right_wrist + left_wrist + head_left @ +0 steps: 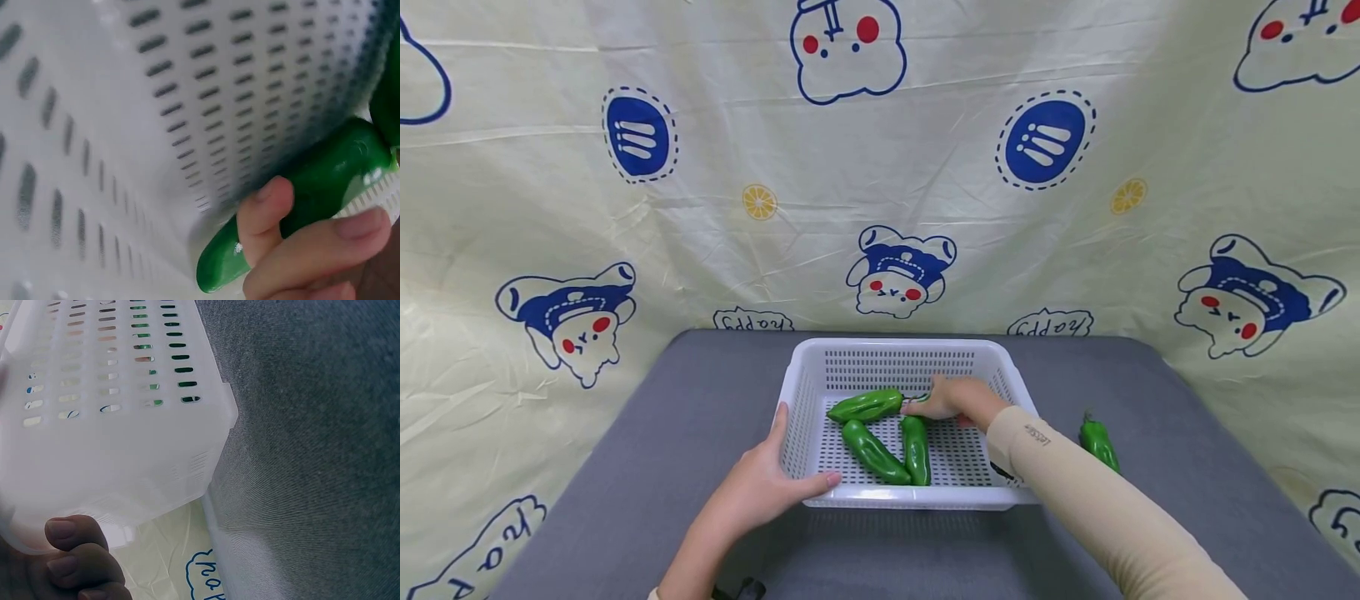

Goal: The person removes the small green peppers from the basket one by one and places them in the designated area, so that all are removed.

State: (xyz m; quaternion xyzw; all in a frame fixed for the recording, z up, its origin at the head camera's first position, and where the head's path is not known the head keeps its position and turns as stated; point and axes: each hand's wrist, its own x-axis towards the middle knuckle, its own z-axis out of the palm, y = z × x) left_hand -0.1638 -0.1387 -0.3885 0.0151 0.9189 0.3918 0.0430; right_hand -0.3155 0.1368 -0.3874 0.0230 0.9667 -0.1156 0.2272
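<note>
A white slotted plastic basket (917,497) stands on the grey table with several green peppers (869,405) lying in it. At its front left corner my left hand (775,479) grips the basket, thumb over the front rim and fingers along the outside; the left wrist view shows curled fingertips (87,562) by the wall. Inside the basket, right of centre, is my right hand (951,400). In the right wrist view its bent fingers lie across a green pepper (337,169), gripping it. Part of that grip is hidden in the head view.
Another green pepper (1099,443) lies on the grey table (715,400), right of the basket and partly behind my right sleeve (1075,483). A pale curtain (700,250) printed with cartoon figures hangs behind the table and down both sides.
</note>
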